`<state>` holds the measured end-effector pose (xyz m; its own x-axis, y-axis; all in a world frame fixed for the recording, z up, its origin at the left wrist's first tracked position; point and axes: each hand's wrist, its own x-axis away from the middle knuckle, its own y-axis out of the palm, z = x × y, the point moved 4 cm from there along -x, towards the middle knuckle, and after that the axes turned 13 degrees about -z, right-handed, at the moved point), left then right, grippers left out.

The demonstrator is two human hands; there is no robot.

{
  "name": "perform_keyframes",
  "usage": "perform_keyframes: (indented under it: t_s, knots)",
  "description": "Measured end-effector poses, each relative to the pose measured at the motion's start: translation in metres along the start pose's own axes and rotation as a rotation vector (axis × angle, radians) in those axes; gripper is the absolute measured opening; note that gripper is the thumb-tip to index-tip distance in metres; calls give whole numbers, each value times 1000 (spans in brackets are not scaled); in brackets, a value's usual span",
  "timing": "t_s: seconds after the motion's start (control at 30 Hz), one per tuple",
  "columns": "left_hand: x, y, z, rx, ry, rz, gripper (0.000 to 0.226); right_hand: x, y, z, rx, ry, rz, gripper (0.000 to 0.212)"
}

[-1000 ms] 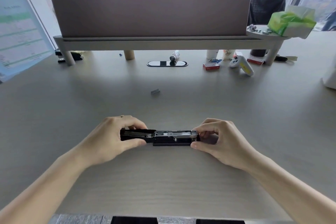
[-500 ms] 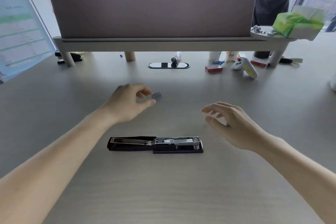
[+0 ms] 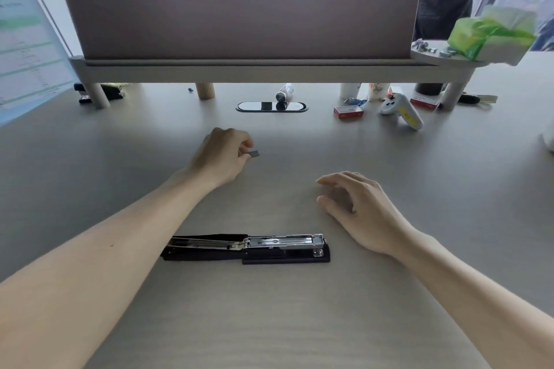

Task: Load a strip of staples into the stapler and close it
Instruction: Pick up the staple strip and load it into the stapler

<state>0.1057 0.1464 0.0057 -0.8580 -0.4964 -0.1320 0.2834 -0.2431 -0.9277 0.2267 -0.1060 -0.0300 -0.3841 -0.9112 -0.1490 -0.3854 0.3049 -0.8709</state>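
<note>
A black stapler (image 3: 245,249) lies flat on the desk, folded fully open, its metal magazine channel facing up on the right half. Farther back, my left hand (image 3: 221,156) pinches a short grey staple strip (image 3: 254,154) between thumb and fingertips, right at the desk surface. My right hand (image 3: 356,207) hovers above and to the right of the stapler, fingers spread and curled, holding nothing. Neither hand touches the stapler.
A raised shelf with a fabric divider (image 3: 239,12) crosses the back of the desk. Under and near it are a cable grommet (image 3: 271,106), a red staple box (image 3: 348,112), a white and yellow controller (image 3: 401,109) and a green tissue pack (image 3: 491,33).
Both hands let go of the stapler and left it lying open. My left hand reached forward and closed its fingers on the staple strip; my right hand lifted away to the right.
</note>
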Motion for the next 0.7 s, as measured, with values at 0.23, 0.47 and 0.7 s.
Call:
perform_keyframes:
  t_s: [0.23,0.47,0.7]
  knots:
    - [86,-24,70,89,539,55,19,-1,-8,-27,-717,133,72,24]
    - [119,-20,82,125,617,64,17,0,-4,-68,-997,224,-191,26]
    - [123,-21,80,137,550,86,18,4,-7,-71,-997,216,-199,16]
